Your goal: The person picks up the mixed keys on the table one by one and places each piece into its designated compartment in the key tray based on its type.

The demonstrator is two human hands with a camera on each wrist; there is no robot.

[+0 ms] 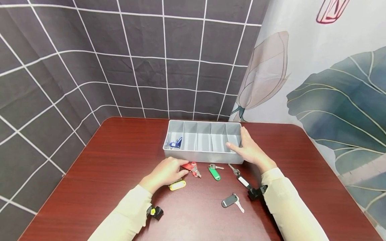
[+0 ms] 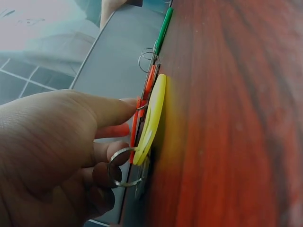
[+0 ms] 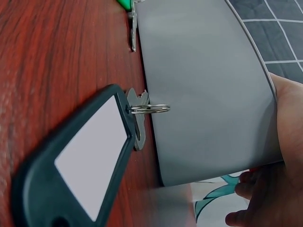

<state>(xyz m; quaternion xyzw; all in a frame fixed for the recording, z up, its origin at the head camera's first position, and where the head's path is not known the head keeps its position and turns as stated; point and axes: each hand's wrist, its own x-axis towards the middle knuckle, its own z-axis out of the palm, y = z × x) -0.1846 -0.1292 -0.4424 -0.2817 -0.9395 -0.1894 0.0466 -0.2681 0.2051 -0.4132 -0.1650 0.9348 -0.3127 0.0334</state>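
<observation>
Here at the centre of the frame sits the grey tray [image 1: 205,156], its five compartments in a row, and the right hand [image 1: 251,150] has hold of its right end, thumb over the rim, fingers along the outside. Just below the tray's front, the left hand [image 1: 166,172] pinches the red key tag [image 1: 187,166] between thumb and forefinger, its keys [image 1: 196,170] lying just to the right. In the leftmost compartment, there's the blue key tag [image 1: 176,144]!

Down on the red-brown table [image 1: 120,160], the yellow key tag [image 1: 177,185] lies just below the left hand's thumb. Right of centre comes the green key tag [image 1: 214,174] with its key, then the black key tag [image 1: 243,181], white label up, near the right wrist. Lower right of centre, the dark grey key tag [image 1: 229,201] lies beside its key. Across the upper left hangs a dark curtain [image 1: 144,43] with white grid lines.
</observation>
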